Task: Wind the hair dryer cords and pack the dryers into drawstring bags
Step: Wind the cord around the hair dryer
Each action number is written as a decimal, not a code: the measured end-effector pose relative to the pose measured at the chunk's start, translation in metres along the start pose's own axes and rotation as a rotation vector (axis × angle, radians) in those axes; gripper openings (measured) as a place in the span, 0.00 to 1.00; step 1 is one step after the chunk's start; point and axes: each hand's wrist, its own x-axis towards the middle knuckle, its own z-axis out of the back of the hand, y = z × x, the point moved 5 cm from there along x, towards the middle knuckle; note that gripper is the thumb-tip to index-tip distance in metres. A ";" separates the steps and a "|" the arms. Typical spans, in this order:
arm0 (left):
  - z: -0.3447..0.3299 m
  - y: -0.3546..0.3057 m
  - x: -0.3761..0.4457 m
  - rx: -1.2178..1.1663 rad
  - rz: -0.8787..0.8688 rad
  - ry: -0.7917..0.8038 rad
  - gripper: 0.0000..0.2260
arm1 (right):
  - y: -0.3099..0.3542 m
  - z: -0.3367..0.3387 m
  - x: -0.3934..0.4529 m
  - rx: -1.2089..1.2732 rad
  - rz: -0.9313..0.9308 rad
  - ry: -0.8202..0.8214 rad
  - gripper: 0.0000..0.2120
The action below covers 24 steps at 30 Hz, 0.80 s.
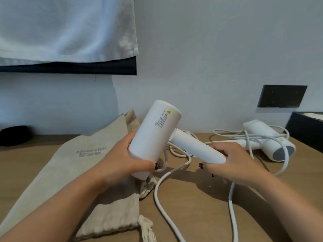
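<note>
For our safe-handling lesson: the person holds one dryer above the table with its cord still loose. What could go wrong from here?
1. The loose cord trails across the table toward the second dryer, whose own cord lies in loops nearby; winding may snag it and drag that dryer.
2. The left hand and right hand both grip the held dryer, so neither is free to guide the cord.

Both bare forearms reaching forward from bottom edge, converging on white hair dryer (155, 135). Left hand (122, 159) wrapping dryer's barrel from left, thumb lying across its lower end, dark-painted nail showing. Right hand (232, 165) gripping far end of dryer's handle from right, fingers curling over top, thumb underneath, wrist angling inward toward dryer.
</note>
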 end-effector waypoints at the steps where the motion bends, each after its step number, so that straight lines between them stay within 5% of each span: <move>1: -0.002 -0.002 0.000 0.045 -0.024 0.025 0.31 | 0.001 0.001 0.000 -0.038 0.014 -0.016 0.15; 5: -0.008 -0.005 -0.003 -0.045 -0.037 -0.016 0.28 | 0.011 0.008 -0.003 -0.068 0.041 -0.048 0.12; 10: -0.007 -0.016 -0.005 -0.005 -0.094 -0.041 0.26 | 0.021 0.000 -0.012 0.084 -0.038 0.179 0.10; 21: -0.008 -0.011 -0.006 -0.101 -0.112 -0.154 0.26 | 0.031 0.007 -0.013 0.212 -0.031 0.010 0.07; 24: -0.022 -0.009 -0.009 -0.294 -0.080 -0.204 0.25 | 0.036 -0.004 -0.015 0.328 -0.068 -0.022 0.07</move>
